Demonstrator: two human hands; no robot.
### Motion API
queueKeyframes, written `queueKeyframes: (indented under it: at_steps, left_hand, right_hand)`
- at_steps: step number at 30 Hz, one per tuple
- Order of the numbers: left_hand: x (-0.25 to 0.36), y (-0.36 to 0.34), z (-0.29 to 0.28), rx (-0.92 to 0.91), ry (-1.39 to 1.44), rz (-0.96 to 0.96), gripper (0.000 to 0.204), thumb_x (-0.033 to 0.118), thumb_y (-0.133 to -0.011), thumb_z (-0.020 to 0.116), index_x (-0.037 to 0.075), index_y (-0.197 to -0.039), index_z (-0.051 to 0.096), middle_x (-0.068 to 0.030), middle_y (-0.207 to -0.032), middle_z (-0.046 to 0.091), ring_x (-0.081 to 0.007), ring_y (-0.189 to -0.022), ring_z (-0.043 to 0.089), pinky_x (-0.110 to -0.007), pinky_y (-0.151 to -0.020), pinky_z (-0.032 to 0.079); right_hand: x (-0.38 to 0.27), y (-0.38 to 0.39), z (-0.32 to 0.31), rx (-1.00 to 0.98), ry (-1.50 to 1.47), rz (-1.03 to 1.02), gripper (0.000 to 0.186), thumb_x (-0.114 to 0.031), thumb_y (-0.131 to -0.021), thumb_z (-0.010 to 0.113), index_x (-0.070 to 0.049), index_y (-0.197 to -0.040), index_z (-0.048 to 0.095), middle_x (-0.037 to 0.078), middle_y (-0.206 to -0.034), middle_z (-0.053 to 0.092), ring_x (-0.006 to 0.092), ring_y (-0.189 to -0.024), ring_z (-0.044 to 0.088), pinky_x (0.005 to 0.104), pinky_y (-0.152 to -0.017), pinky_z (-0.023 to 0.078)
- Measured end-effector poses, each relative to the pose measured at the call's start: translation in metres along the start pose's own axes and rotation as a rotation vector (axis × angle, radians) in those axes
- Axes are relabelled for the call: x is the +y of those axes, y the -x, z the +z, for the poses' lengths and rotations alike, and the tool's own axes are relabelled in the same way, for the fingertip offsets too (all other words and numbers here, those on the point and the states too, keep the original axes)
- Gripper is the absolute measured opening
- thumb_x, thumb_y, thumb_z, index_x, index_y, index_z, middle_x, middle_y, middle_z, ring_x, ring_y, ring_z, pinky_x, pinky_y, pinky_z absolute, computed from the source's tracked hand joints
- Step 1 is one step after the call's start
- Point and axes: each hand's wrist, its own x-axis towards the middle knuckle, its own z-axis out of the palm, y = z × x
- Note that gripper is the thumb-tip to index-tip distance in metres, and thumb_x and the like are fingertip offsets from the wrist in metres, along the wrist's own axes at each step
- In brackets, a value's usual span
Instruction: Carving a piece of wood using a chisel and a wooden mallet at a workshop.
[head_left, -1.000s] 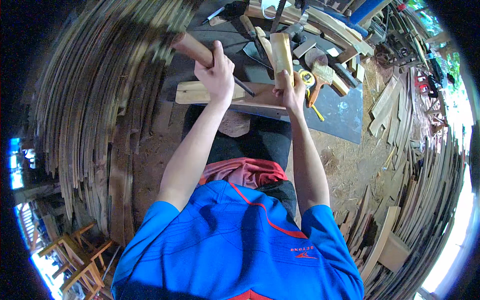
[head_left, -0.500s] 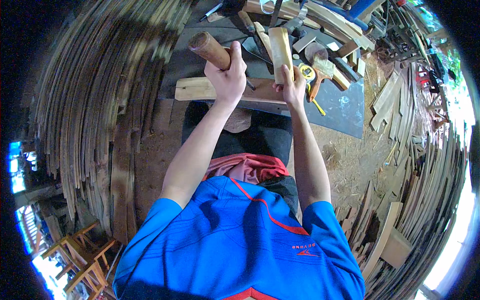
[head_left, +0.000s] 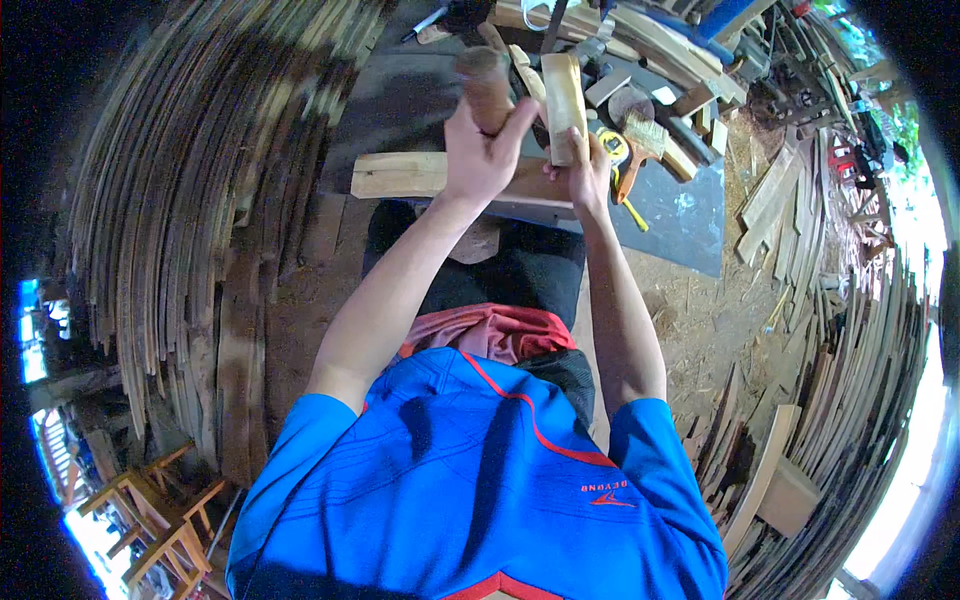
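My left hand (head_left: 480, 150) is closed on a brown wooden tool handle (head_left: 485, 85), blurred at its top; the metal shaft is hidden. Beside it my right hand (head_left: 586, 175) grips an upright pale wooden block (head_left: 562, 100). Beneath both hands a long board (head_left: 398, 172) lies across the front of the dark tabletop (head_left: 690, 235). A yellow tape measure (head_left: 612, 147) and an orange-handled brush (head_left: 630, 168) sit just right of my right hand.
Wood offcuts (head_left: 607, 88) and tools crowd the back of the tabletop. Long planks (head_left: 180, 200) are stacked at the left, with more boards (head_left: 765, 200) on the right floor. Wooden chair frames (head_left: 155, 515) stand at lower left.
My left hand has moved right with the handle, whose top now leans less to the left and is closer to the pale block. My right hand has barely moved.
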Motion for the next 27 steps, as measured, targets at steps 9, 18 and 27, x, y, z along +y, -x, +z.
queueKeyframes:
  at_steps: [9,18,27]
  left_hand:
    - [0.023,-0.026,-0.021,-0.446,0.023,0.047,0.024,0.028,-0.097,0.064,0.006,-0.09,0.058,0.0023,-0.073,0.052,-0.0087,-0.069,0.051,-0.027,-0.063,0.043]
    - [0.02,-0.027,-0.009,-0.615,-0.108,0.008,0.061,0.04,-0.097,0.062,0.006,-0.142,0.04,-0.0109,-0.116,0.066,-0.0188,-0.1,0.063,-0.035,-0.092,0.048]
    - [0.023,-0.021,-0.012,-0.609,-0.114,-0.027,0.067,0.051,-0.094,0.061,0.0,-0.133,0.04,-0.0226,-0.1,0.065,-0.0339,-0.092,0.065,-0.042,-0.083,0.048]
  right_hand:
    - [-0.191,0.038,-0.019,0.142,0.448,-0.387,0.059,-0.029,-0.093,0.068,0.0,-0.139,0.046,0.014,-0.122,0.06,0.0199,-0.112,0.058,0.0329,-0.093,0.048]
    - [-0.306,0.093,-0.023,0.105,0.853,-0.674,0.046,-0.031,-0.094,0.065,0.003,-0.123,0.057,0.012,-0.093,0.068,0.0164,-0.071,0.064,0.0279,-0.064,0.05]
    - [-0.297,0.12,-0.003,0.035,0.921,-0.718,0.041,-0.028,-0.094,0.064,0.003,-0.121,0.059,0.012,-0.095,0.069,0.0199,-0.085,0.066,0.033,-0.076,0.052]
